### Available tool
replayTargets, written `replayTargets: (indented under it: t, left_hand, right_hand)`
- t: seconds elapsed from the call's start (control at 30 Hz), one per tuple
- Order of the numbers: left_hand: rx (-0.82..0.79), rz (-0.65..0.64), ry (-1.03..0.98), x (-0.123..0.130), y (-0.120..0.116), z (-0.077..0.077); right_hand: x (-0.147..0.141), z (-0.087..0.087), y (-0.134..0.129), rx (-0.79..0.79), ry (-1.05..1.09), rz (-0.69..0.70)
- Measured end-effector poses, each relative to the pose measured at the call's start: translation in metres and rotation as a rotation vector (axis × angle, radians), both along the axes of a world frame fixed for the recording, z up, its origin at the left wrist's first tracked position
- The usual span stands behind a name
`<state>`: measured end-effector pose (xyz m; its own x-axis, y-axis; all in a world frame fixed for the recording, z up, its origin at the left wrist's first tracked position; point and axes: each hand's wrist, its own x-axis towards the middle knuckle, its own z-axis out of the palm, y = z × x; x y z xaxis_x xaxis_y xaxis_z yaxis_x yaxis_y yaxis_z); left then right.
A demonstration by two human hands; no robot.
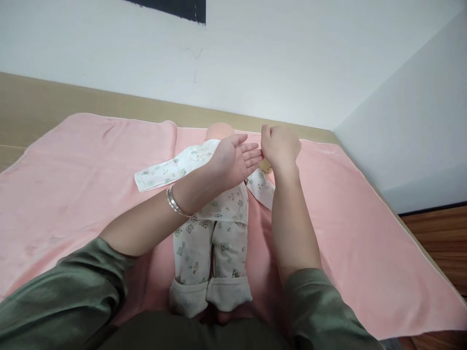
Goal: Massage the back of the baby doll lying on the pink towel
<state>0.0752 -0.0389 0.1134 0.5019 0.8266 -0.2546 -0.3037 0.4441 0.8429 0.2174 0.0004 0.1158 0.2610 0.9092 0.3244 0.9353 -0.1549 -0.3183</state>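
My left hand (235, 160) is held palm up, fingers stretched toward the right hand, above a baby doll's chest. My right hand (280, 146) is curled closed just beyond those fingertips. A small yellowish round thing (265, 166) shows below the right hand, mostly hidden; whether the hand holds it is unclear. The doll (220, 130) lies on its back, its head partly hidden by my left hand. It wears a white printed top (229, 206) and matching trousers (229, 248) with turned-up cuffs. One sleeve (160, 172) stretches left, the other (260, 187) right.
A pink blanket (350, 233) lies under the doll, covering most of a pale wooden surface (32, 95). Behind it rises a white wall (273, 68) with a dark panel (182, 8) at the top. Reddish-brown wood (438, 238) shows at the right edge.
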Motion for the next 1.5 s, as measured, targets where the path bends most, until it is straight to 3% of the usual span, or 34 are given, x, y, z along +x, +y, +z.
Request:
replayTargets:
  t: [0.13,0.23,0.37,0.47,0.6,0.83,1.0,1.13,1.3,1.37,1.5]
  left_hand:
    - [0.294,-0.103,0.14,-0.031,-0.006,0.012]
    - [0.447,-0.031,0.203,-0.057,-0.003,0.026]
    - [0.524,0.034,0.185,-0.088,0.002,0.043]
    - [0.425,0.108,0.094,-0.101,-0.001,0.049]
    - [0.276,0.218,0.016,-0.105,-0.009,0.052]
    - [0.361,0.231,0.035,-0.107,-0.015,0.054]
    - [0.427,0.182,0.032,-0.109,-0.012,0.052]
    - [0.623,0.18,0.283,-0.118,0.002,0.033]
    - [0.856,0.395,0.659,-0.131,0.02,0.007]
    - [0.853,0.383,0.649,-0.129,0.016,0.012]
    - [0.668,0.221,0.365,-0.117,-0.006,0.04]
  right_hand:
    - [-0.002,0.003,0.003,-0.041,-0.022,-0.002]
    - [0.0,0.002,0.0,-0.026,-0.032,0.009]
    - [0.003,-0.002,-0.004,-0.037,-0.042,0.038]
    - [0.005,-0.006,-0.002,-0.001,-0.016,0.083]
    - [0.008,-0.01,0.0,0.044,0.028,0.114]
    - [0.036,-0.002,-0.007,0.063,0.233,0.297]
    - [0.061,-0.002,-0.011,0.029,0.32,0.247]
    - [0.06,0.0,-0.015,-0.042,0.328,0.222]
    - [0.054,0.001,-0.014,-0.053,0.391,0.154]
    - [0.054,0.001,-0.014,-0.063,0.409,0.145]
    - [0.054,0.0,-0.013,-0.035,0.456,0.164]
